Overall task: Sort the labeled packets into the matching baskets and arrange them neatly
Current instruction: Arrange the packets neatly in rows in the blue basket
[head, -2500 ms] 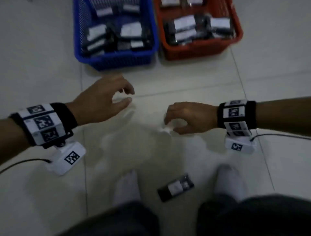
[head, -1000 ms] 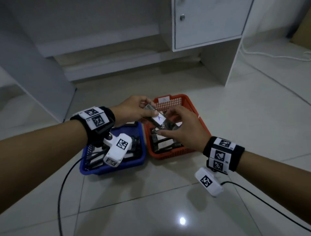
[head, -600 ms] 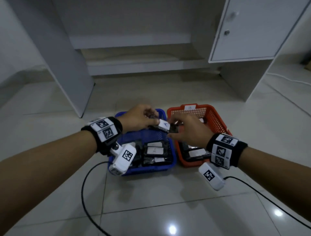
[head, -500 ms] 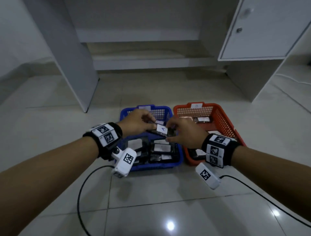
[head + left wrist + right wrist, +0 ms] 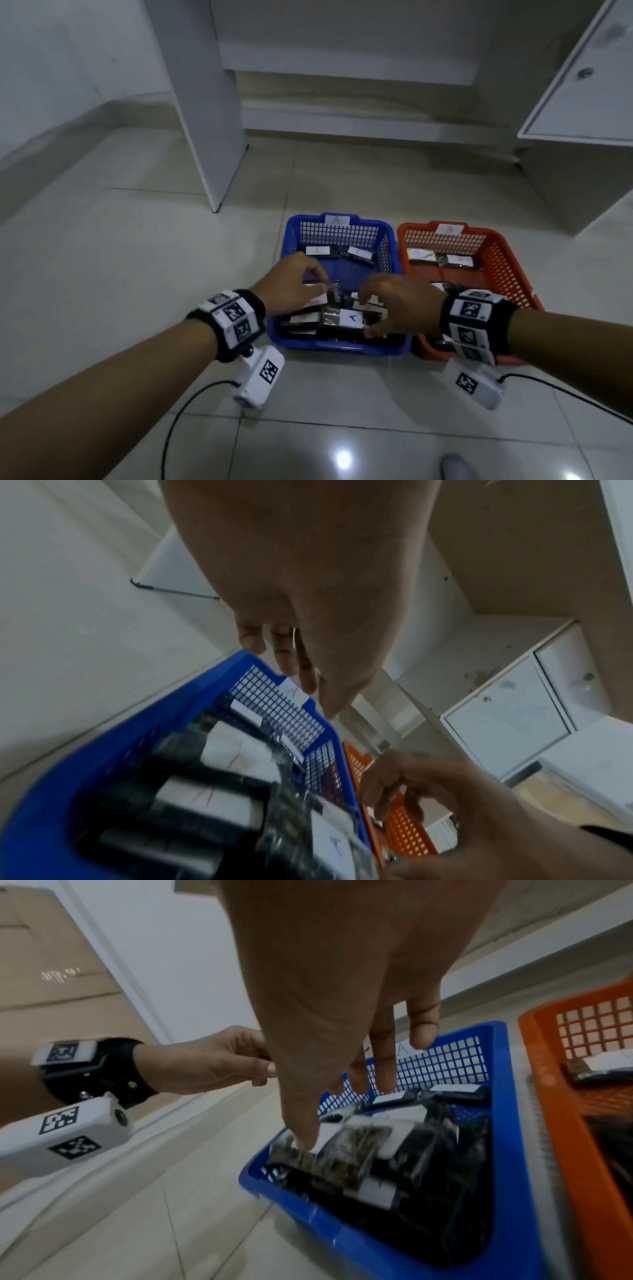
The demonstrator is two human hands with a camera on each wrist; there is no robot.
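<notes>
Blue basket (image 5: 342,346) tagged "A" | orange basket (image 5: 507,270) tagged "B" | packet (image 5: 342,320) marked "A", lower centre, pinched by right hand (image 5: 397,308) | left hand (image 5: 291,291) loosely curled, grip unclear

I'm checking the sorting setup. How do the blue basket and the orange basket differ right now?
The blue basket wears a tag marked A; the orange basket wears one marked B. The blue basket sits left, the orange right. Both hands, left hand and right hand, are over the blue basket, none over the orange. Near the hands the blue basket's packets are piled, with the A packet on top. Both are mesh-walled and hold white-labeled dark packets.
</notes>
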